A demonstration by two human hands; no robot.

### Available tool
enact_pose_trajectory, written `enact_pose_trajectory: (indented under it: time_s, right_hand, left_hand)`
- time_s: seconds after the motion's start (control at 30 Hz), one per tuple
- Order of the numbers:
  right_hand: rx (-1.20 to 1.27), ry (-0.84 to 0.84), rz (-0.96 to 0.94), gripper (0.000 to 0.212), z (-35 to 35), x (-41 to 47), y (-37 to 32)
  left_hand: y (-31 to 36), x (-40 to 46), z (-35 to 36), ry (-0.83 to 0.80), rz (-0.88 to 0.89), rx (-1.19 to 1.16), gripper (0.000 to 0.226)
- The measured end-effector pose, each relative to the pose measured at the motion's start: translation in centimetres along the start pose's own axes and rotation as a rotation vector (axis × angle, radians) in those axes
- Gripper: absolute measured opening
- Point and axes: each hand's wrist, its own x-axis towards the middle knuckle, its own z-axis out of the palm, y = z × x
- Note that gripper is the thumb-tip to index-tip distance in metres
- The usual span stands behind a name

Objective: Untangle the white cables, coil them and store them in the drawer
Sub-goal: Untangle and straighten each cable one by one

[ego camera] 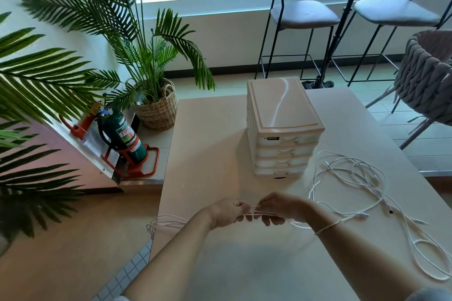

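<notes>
Both hands meet over the near middle of the table [208, 154]: the left hand [226, 212] has its fingers curled round a bunch of white cable strands [253, 214], whose looped end [166, 223] sticks out past the table's left edge, and the right hand [278, 208] pinches the same strands just beside it. Off to the right, the loose cables [362, 186] sprawl in a tangle on the tabletop, near the drawer unit [281, 127], which stands upright with every drawer pushed in.
</notes>
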Motion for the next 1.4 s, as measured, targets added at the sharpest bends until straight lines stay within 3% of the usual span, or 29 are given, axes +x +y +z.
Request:
enact_pose_trajectory:
  time_s: [0.2, 0.33, 0.43, 0.53, 0.7, 0.87, 0.97, 1.1, 1.2, 1.4]
  right_hand:
    - [-0.205, 0.022, 0.032, 0.029, -0.5, -0.1, 0.4]
    - [-0.259, -0.029, 0.043, 0.023, 0.3, 0.0, 0.7]
    - [-0.187, -0.057, 0.096, 0.02, 0.4, -0.2, 0.9]
    - [-0.103, -0.028, 0.141, 0.015, -0.5, -0.5, 1.5]
    - [-0.049, 0.095, 0.065, 0.017, -0.6, 0.0, 2.2]
    - [0.068, 0.025, 0.033, 0.012, 0.2, 0.1, 2.1]
    - [0.045, 0.046, 0.037, 0.021, 0.4, 0.2, 1.9]
    - [0.082, 0.167, 0.033, 0.03, 0.5, 0.6, 1.5]
    - [0.112, 0.215, 0.014, 0.034, 1.2, 0.8, 0.8]
    - [-0.183, 0.109, 0.008, 0.031, 1.8, -0.1, 0.5]
  left_hand:
    - [-0.1, -0.2, 0.0, 0.042, 0.007, 0.138, 0.033]
    - [-0.1, 0.5, -0.3, 0.159, -0.011, 0.242, 0.027]
    - [0.1, 0.7, 0.1, 0.213, -0.001, 0.262, 0.028]
    - [0.4, 0.5, 0.5, 0.148, -0.007, 0.263, 0.026]
    - [0.6, -0.2, 0.1, 0.113, 0.008, 0.278, 0.031]
    - [0.3, -0.2, -0.1, 0.183, 0.004, 0.3, 0.027]
    - [0.5, -0.3, -0.3, 0.181, 0.001, 0.304, 0.028]
    - [0.8, -0.7, -0.5, 0.055, -0.007, 0.309, 0.034]
    - [0.4, -0.8, -0.8, 0.093, -0.002, 0.297, 0.035]
    - [-0.9, -0.5, -0.2, 0.254, -0.029, 0.277, 0.032]
